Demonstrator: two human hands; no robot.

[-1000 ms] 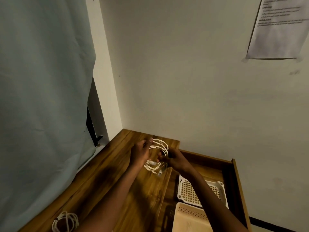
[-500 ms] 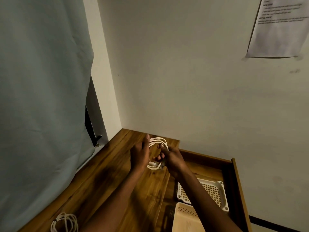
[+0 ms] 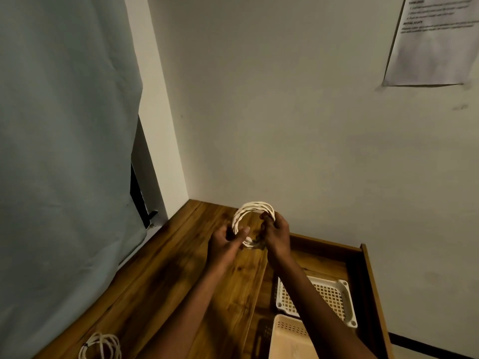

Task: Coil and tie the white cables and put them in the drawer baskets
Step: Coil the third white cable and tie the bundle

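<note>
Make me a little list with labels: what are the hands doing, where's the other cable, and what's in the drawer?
held cable: white coil, held above the wooden top
left hand: grips the coil's lower left side
right hand: pinches the coil's right side
other cable: second white coil, lying on the wooden top, near corner
drawer: open, holds a white basket and a beige basket
baskets: no cable seen inside
</note>
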